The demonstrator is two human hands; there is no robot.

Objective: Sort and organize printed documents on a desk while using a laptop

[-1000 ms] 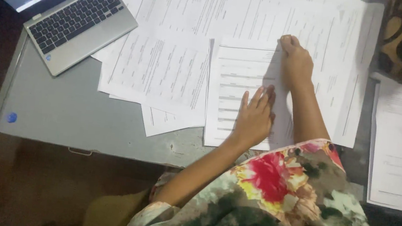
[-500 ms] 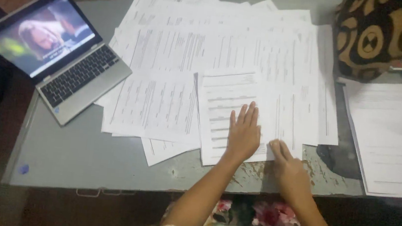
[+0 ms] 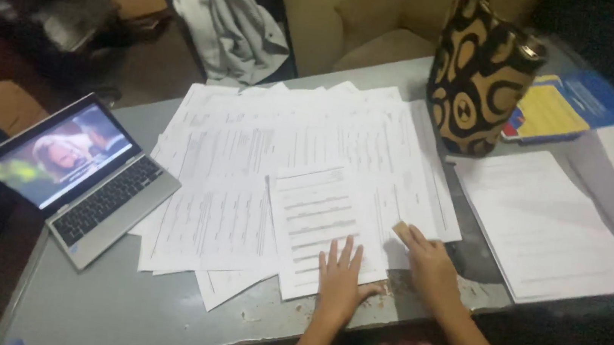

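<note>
Change noted: against the view half a second back, the right hand [image 3: 430, 263] has moved up from the near table edge onto the papers, and a small tan block, likely an eraser [image 3: 401, 229], now shows at its fingertips. The left hand [image 3: 340, 276] lies on the same front sheet as before. The view itself has tilted up, bringing the far table edge and the things beyond it into sight. Judged from this, rubbing-out on the sheets is in hand rather than sorting.

Left hand: open, fingers spread flat, palm down on the front sheet [image 3: 317, 223], pinning it near the near table edge.

Right hand: fingers curled together about the eraser, which touches the paper just right of the front sheet; the grip is partly hidden.

Spread of printed sheets [image 3: 263, 160]: overlapping, covering the table middle.

Laptop [image 3: 82, 175]: open, screen lit, at the left table edge.

Patterned bag [image 3: 480, 77]: upright, black and tan, toward the far right edge.

Separate paper stack [image 3: 545, 224]: right of the spread, apart from it.

Blue and yellow folder [image 3: 561, 108]: behind the bag, far right corner.

Table [image 3: 126, 306]: grey, chipped paint along the near edge.
</note>
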